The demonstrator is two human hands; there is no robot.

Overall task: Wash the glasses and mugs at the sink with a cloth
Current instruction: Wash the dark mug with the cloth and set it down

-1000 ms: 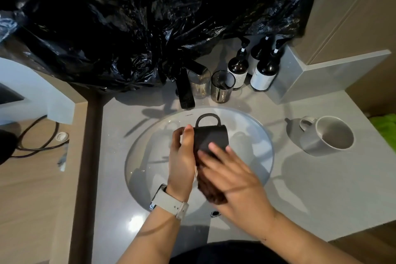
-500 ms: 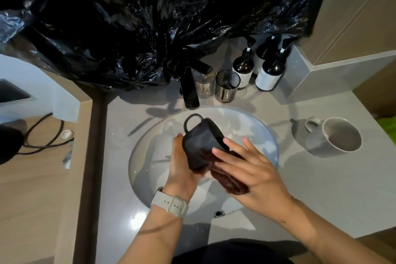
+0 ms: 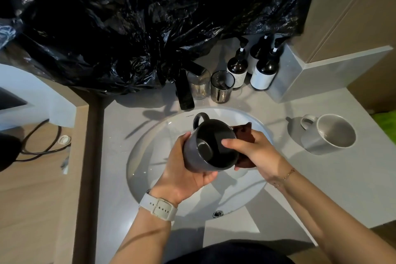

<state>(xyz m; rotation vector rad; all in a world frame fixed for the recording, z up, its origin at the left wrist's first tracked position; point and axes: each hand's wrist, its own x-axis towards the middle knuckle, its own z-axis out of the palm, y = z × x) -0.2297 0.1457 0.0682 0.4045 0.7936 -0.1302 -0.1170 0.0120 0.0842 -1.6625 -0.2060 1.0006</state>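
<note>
Over the white round sink basin (image 3: 150,178), a dark glazed ceramic mug (image 3: 211,148) is gripped by the left hand (image 3: 182,169), mouth tilted toward the camera, while a brown cloth (image 3: 244,133) is pinched against its rim at 3 o'clock by the right hand (image 3: 257,152); washing is judged mid-course. One white ceramic mug (image 3: 327,135) at 2 o'clock and two smoked glass tumblers (image 3: 221,87) at 12 o'clock are counted, apparently unwashed, with three dark pump bottles (image 3: 264,70) behind.

Two mugs (image 3: 211,148) (image 3: 330,134), two glasses (image 3: 198,84) (image 3: 221,90), three bottles (image 3: 237,70) (image 3: 265,73) (image 3: 256,54), one cloth (image 3: 244,133).
</note>
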